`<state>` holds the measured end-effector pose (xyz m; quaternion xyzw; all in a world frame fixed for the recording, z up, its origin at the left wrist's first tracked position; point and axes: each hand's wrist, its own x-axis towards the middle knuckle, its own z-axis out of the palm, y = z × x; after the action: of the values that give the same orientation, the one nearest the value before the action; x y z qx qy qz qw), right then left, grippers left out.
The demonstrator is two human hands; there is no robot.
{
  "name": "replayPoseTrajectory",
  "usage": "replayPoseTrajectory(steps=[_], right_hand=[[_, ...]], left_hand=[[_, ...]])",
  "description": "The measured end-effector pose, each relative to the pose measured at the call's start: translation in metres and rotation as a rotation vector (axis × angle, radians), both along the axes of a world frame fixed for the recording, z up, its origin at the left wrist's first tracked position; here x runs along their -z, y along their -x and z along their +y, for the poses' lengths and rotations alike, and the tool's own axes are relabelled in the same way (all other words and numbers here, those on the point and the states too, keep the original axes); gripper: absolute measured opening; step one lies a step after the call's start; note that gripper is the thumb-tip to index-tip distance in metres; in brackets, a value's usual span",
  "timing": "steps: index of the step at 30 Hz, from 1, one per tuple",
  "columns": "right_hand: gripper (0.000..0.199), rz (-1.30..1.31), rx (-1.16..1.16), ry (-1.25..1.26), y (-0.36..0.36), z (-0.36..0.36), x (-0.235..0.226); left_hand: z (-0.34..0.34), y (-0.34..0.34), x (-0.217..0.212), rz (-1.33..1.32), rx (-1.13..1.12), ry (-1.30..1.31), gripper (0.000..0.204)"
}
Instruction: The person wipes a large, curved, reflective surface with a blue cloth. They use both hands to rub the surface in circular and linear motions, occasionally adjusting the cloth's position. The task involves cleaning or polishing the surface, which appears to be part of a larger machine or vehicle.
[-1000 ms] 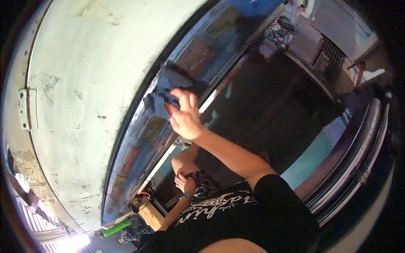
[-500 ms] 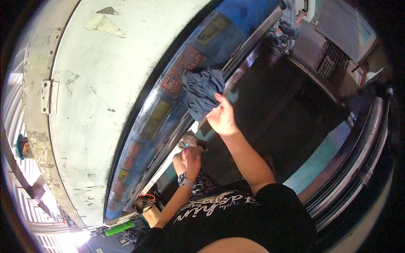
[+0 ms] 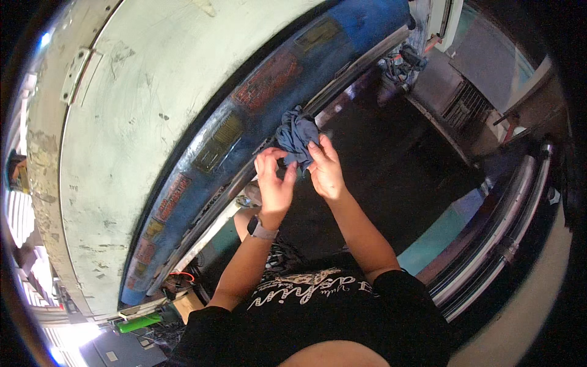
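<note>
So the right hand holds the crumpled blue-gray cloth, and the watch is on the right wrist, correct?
Not quite: the watch is on the left wrist, as the head view shows. The right hand does hold the crumpled blue-gray cloth.

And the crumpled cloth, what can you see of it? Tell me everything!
The cloth is grey-blue, looks like soft fabric, and is bunched into folds. The right hand pinches its lower right; the left hand is at its lower left, grip unclear. It shows against the blue cylinder; whether they touch is unclear.
</note>
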<state>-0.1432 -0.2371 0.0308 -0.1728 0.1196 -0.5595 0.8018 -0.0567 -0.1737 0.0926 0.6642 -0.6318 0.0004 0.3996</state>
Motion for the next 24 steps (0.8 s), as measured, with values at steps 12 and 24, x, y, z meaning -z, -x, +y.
replayPoseTrajectory(steps=[12,24], right_hand=[[0.016,0.554,0.084,0.144,0.031,-0.02,-0.005],[0.013,0.887,0.227,0.871,0.053,-0.077,-0.118]], left_hand=[[0.047,-0.049,0.025,1.099,0.013,0.115,0.005],[0.043,-0.071,0.017,0.65,0.076,-0.092,0.013]])
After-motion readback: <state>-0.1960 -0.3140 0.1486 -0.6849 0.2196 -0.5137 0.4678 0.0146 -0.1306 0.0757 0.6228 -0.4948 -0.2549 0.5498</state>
